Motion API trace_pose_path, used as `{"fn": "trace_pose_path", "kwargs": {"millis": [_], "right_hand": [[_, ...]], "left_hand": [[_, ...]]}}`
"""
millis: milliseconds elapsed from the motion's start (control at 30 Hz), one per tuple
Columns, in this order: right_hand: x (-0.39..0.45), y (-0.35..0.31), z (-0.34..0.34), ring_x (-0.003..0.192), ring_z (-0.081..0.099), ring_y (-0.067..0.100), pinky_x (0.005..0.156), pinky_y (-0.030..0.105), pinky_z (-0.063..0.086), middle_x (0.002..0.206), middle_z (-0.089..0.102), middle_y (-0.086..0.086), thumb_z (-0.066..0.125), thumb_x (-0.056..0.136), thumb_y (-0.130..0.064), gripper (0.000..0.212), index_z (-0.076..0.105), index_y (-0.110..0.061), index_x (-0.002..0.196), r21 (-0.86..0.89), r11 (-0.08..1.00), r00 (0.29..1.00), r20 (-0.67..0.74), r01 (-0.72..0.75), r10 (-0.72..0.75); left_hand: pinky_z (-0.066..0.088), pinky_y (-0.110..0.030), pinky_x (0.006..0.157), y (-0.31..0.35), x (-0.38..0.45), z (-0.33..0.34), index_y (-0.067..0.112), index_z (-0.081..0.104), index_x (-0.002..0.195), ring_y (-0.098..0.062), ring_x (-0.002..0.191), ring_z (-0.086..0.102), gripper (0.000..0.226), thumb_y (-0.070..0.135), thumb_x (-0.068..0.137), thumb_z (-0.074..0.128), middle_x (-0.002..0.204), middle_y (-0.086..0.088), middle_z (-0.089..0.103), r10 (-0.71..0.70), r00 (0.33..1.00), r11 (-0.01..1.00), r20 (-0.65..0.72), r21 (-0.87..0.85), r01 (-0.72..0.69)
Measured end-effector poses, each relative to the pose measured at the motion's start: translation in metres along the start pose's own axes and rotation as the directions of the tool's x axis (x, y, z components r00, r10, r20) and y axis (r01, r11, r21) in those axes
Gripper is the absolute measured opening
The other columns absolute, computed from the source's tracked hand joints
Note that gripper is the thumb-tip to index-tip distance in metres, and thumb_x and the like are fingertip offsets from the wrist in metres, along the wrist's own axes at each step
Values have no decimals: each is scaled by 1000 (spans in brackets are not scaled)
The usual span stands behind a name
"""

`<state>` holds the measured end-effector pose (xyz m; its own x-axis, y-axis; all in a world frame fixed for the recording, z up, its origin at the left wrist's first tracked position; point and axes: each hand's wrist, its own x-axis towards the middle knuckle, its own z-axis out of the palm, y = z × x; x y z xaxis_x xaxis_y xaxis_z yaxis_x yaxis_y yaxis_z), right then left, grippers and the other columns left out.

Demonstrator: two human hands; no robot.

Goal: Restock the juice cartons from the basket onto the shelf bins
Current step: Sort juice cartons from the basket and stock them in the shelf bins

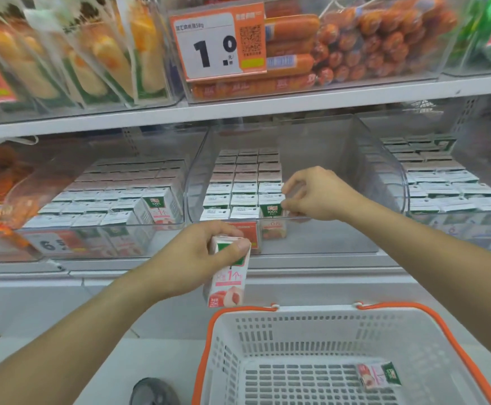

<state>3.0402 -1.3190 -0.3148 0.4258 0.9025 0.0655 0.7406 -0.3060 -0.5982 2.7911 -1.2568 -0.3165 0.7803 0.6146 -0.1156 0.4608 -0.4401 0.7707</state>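
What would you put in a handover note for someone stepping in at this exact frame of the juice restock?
Left hand: grips a peach juice carton upright, in front of the middle bin's front wall, not yet placed.
Right hand: inside the middle bin, fingers curled at a carton in the front-right row; whether it grips that carton is unclear.
Basket: one carton lies flat near the bottom right.
Done: the left, middle and right bins hold rows of cartons.
Left: seat the right hand's carton, place the held one in the middle bin's open right side, then the basket carton.
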Motion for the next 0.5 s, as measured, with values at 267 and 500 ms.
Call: {"fn": "trace_pose_path", "kwargs": {"millis": [267, 500], "right_hand": [[-22, -11, 1, 78, 61, 23, 69, 36, 48, 76, 66, 6, 59, 86, -64, 54, 64, -10, 81, -241, 964, 992, 82, 109, -92], [-22, -2, 10, 64, 46, 9, 59, 34, 38, 72, 55, 1, 56, 87, -65, 51, 52, -15, 77, -417, 864, 943, 287, 283, -170]], "left_hand": [[51, -24, 69, 0, -7, -32, 35, 71, 93, 5, 81, 60, 39, 47, 61, 89, 85, 21, 68, 36, 998, 826, 54, 560, -60], [54, -25, 73, 6, -24, -81, 33, 71, 93, 2, 80, 64, 32, 26, 67, 89, 88, 16, 70, 95, 969, 895, -229, 446, 17]]}}
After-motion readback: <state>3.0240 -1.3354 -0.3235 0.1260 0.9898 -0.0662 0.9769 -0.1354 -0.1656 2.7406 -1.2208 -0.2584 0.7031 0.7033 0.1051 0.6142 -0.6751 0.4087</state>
